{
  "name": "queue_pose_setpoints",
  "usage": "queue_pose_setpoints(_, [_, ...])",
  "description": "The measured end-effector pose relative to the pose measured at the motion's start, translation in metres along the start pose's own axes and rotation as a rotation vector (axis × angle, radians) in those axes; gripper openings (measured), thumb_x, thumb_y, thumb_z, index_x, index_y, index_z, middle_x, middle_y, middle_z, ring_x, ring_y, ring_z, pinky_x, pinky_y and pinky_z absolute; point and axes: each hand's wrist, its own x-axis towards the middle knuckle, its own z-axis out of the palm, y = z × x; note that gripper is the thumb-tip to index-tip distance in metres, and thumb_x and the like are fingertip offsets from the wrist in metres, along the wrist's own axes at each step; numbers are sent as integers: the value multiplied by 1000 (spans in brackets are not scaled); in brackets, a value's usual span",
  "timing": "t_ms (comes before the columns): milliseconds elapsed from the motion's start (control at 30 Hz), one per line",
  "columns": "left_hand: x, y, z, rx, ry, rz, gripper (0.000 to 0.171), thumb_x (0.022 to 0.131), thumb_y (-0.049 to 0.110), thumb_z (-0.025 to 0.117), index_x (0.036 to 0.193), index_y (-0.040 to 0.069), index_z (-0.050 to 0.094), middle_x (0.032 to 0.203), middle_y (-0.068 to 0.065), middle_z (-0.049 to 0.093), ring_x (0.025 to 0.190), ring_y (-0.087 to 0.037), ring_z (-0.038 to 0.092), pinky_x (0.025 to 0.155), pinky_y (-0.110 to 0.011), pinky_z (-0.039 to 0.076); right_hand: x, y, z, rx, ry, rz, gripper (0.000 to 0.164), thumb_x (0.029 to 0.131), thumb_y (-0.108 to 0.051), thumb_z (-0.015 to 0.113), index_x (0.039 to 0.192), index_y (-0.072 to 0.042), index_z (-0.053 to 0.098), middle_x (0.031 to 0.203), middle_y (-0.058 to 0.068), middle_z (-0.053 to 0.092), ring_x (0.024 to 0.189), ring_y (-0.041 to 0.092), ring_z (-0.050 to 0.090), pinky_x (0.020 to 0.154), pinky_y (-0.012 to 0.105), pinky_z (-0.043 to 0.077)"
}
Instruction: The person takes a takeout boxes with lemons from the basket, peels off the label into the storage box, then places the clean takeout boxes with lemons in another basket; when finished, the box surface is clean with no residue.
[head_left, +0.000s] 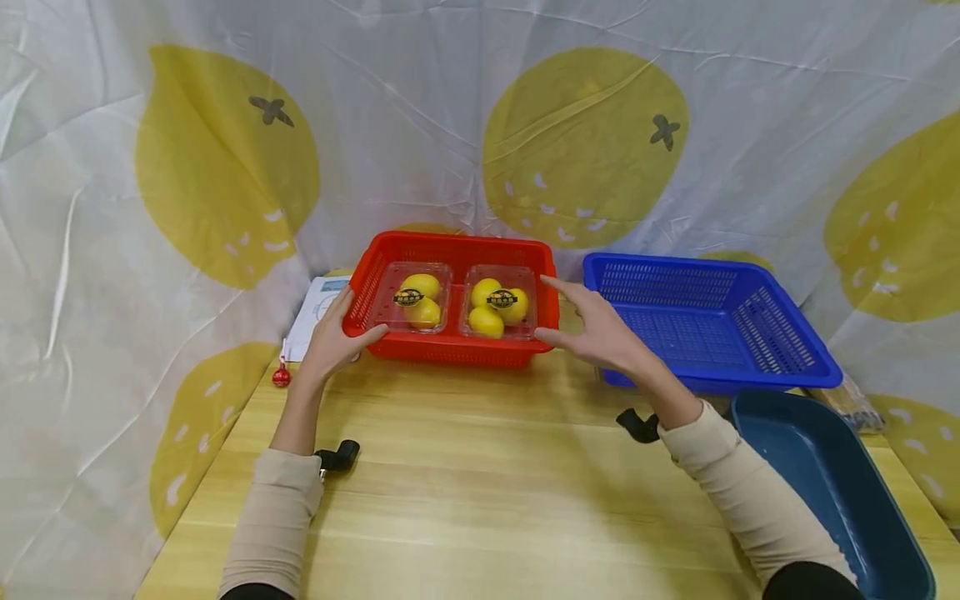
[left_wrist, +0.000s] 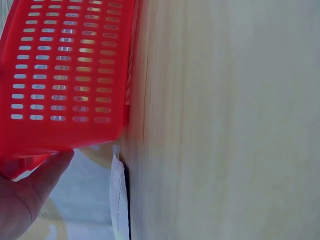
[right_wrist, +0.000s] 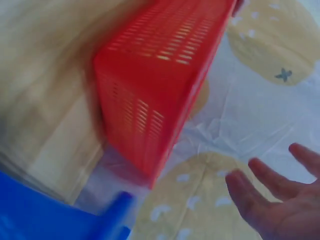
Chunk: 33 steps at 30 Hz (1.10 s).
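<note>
From the head view, I see a red basket (head_left: 450, 350) on the wooden bench (head_left: 480, 483), toward its back, near a cloth (head_left: 412, 142) printed with big lemons. Two clear boxes lie side by side in it, both with dark labels: the left box (head_left: 408, 297) shows two yellow fruits, the right box (head_left: 501, 298) three. The person's left hand (head_left: 335, 333) is at the basket's left end, fingers along the outside and thumb stretched to the near corner. The right hand (head_left: 592, 325) is at the other end, thumb and fingers spread apart, nothing held in them. To the right is a blue basket (head_left: 697, 329), with a dark tub (head_left: 825, 467) nearer the person. Over on the left are a paper sheet (head_left: 311, 317) and a small red ornament (head_left: 281, 377).

From the left wrist, the red basket's slotted side fills the upper corner. The left hand's visible digit reaches out straight by its rim, not curled round it; the paper's edge shows just beyond.

From the right wrist, the picture is partly blurred. The right hand's fingers are fanned, with cloth visible between them and the red basket. Part of the blue basket shows in the lower corner.
</note>
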Motion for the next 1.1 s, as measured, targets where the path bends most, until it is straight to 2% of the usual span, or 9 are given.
queue_pose_setpoints(133, [2, 0, -1, 9, 4, 1, 101, 82, 57, 67, 158, 16, 14, 165, -5, 14, 146, -38, 24, 106, -62, 40, 41, -7, -13, 124, -128, 151, 89, 85, -48, 70, 155, -22, 23, 153, 12, 38, 134, 36, 45, 106, 55, 43])
queue_pose_setpoints(333, [1, -1, 0, 1, 4, 8, 100, 83, 56, 68, 157, 15, 15, 165, -5, 14, 146, -37, 23, 107, -61, 39, 96, -5, -12, 153, -284, 317, 98, 83, -47, 72, 154, -5, 18, 154, 16, 34, 138, 33, 39, 112, 50, 39])
queue_pose_setpoints(433, [0, 0, 1, -4, 5, 13, 100, 82, 55, 68, 157, 15, 16, 165, -6, 15, 146, -37, 24, 105, -61, 41, 111, -4, -8, 123, -334, 372, 88, 84, -47, 71, 145, 0, 29, 141, 15, 41, 126, 29, 44, 109, 45, 41])
queue_pose_setpoints(500, [0, 0, 1, -7, 11, 13, 99, 82, 55, 68, 157, 16, 17, 165, -6, 16, 146, -37, 25, 105, -60, 42, 118, -2, -3, 94, -357, 387, 72, 84, -47, 70, 129, 0, 40, 119, 11, 45, 109, 26, 47, 98, 40, 44])
queue_pose_setpoints(667, [-3, 1, 2, -3, 15, 8, 99, 82, 54, 69, 157, 15, 18, 164, -6, 17, 146, -37, 25, 105, -61, 42, 128, 4, 11, 31, -403, 385, 54, 84, -49, 68, 97, -4, 42, 87, 4, 33, 85, 21, 43, 74, 32, 38])
queue_pose_setpoints(800, [-4, 1, 6, -6, 11, 16, 99, 82, 54, 69, 157, 14, 18, 164, -7, 17, 146, -37, 24, 107, -61, 40, 131, 11, 19, -18, -425, 401, 74, 85, -52, 65, 126, 4, 41, 116, 14, 48, 110, 26, 49, 95, 34, 45])
queue_pose_setpoints(900, [-4, 1, 9, -5, 15, 18, 98, 82, 54, 68, 157, 15, 18, 164, -7, 17, 146, -36, 25, 107, -61, 40, 132, 15, 23, -20, -423, 413, 99, 87, -52, 62, 150, 6, 15, 154, 21, 27, 139, 31, 34, 118, 43, 31])
queue_pose_setpoints(967, [-4, 1, 9, -1, 20, 17, 98, 83, 54, 68, 157, 15, 18, 164, -7, 18, 146, -36, 26, 107, -60, 40, 133, 16, 24, 10, -418, 417, 104, 87, -51, 62, 153, 5, 6, 161, 21, 16, 146, 32, 24, 122, 46, 23])
queue_pose_setpoints(1100, [-5, 1, 7, 6, 23, 18, 97, 83, 54, 69, 157, 15, 19, 164, -7, 18, 145, -36, 26, 108, -61, 39, 137, 12, 24, 85, -424, 437, 102, 86, -48, 66, 152, 5, 9, 156, 18, 24, 141, 30, 31, 119, 44, 29])
